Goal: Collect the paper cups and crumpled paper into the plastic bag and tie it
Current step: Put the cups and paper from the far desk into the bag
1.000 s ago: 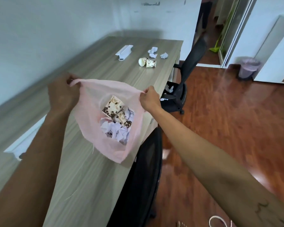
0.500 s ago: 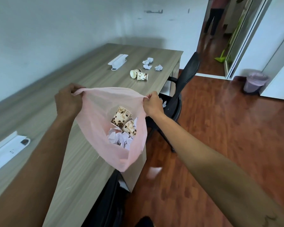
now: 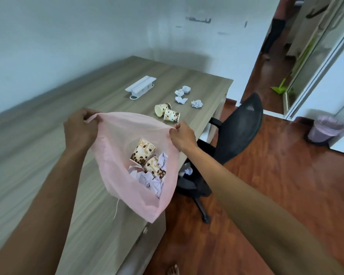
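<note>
- Thin, translucent pink plastic bag (image 3: 125, 155) hangs over the near edge of the grey wood-grain table (image 3: 54, 155), mouth stretched wide between both hands.
- Left hand (image 3: 80, 130) grips the bag's rim at its left corner, fingers curled round a bunched fold. Right hand (image 3: 184, 136) pinches the opposite rim corner between thumb and fingers.
- Inside the bag: two paper cups with brown bean print (image 3: 145, 157) lying on white crumpled paper (image 3: 147, 179).
- On the table farther off, well apart from the bag: two more bean-print paper cups (image 3: 167, 112) on their sides, touching each other; beyond them four white paper balls (image 3: 187, 96), loosely scattered.
- One more paper wad (image 3: 188, 171) seems to sit on the seat of the black mesh office chair (image 3: 238, 124); partly hidden.
- Handling judgement: bag film is soft, limp, very light, likely slippery; it keeps no shape, so one hand must hold the rim open while the other loads.
- Cups are light and crush easily; take each round its wall. Paper balls: a loose pinch will do.
- Task looks roughly half done; tying is not yet due.
</note>
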